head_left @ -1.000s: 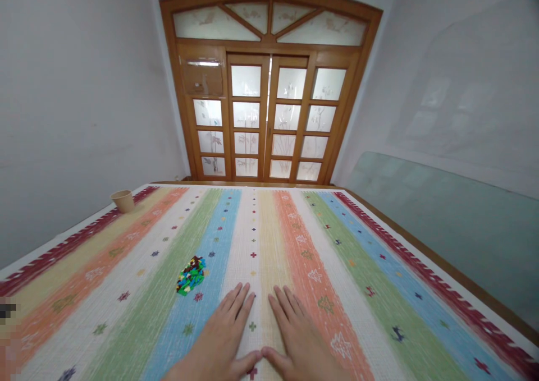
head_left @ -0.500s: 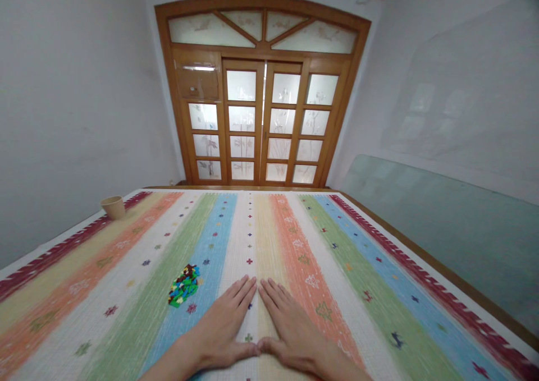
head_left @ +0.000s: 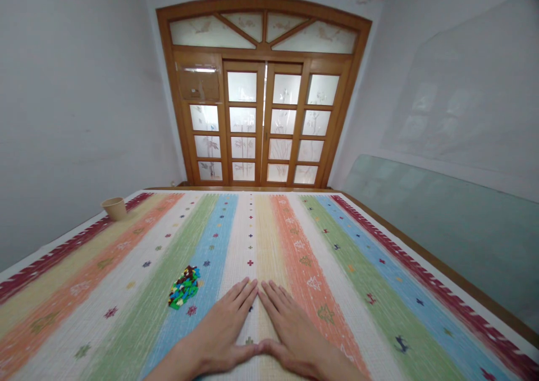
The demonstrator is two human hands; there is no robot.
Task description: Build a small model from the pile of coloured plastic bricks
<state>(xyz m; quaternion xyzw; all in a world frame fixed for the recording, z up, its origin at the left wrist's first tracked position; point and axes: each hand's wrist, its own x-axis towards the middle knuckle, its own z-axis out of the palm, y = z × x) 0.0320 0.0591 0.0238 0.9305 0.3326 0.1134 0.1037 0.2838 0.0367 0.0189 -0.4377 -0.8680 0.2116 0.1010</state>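
My left hand [head_left: 221,327] lies flat on a striped woven rug [head_left: 90,283], fingers spread and palm down. My right hand [head_left: 292,336] lies the same way beside it. Their fingertips nearly meet, and the thumbs touch, framing a triangle of rug. Neither hand holds anything. Just left of my left hand's fingers, on the blue and green stripes, sits a small heap of multicoloured plastic bricks [head_left: 184,287]. The heap does not touch my hand.
A tan paper cup [head_left: 114,208] stands at the rug's far left corner. A large glass pane [head_left: 438,229] lies along the right side beyond a wooden edge [head_left: 458,280]. Wooden glazed doors [head_left: 263,89] fill the far wall.
The view has levelled and shifted, so the room and rug sit differently in the frame. My fingertips have drawn closer together, and both hands remain flat on the rug.
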